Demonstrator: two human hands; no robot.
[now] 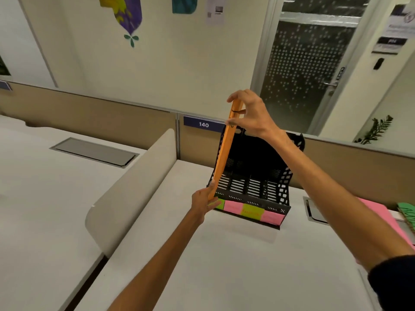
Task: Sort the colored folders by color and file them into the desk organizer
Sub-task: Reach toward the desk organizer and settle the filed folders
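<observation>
The orange folder (pixel 224 149) is held edge-on and tilted, its lower end at the front left corner of the black organizer (pixel 256 153); I cannot tell whether it is inside the leftmost slot. The right hand (pixel 251 115) pinches its top edge between thumb and fingers. The left hand (pixel 203 203) grips its bottom end. Green and pink labels (pixel 251 212) run along the organizer's front. The organizer stands on a white desk (pixel 224 265). Off to the right lie a pink folder (pixel 377 212) and a green folder (pixel 407 211).
</observation>
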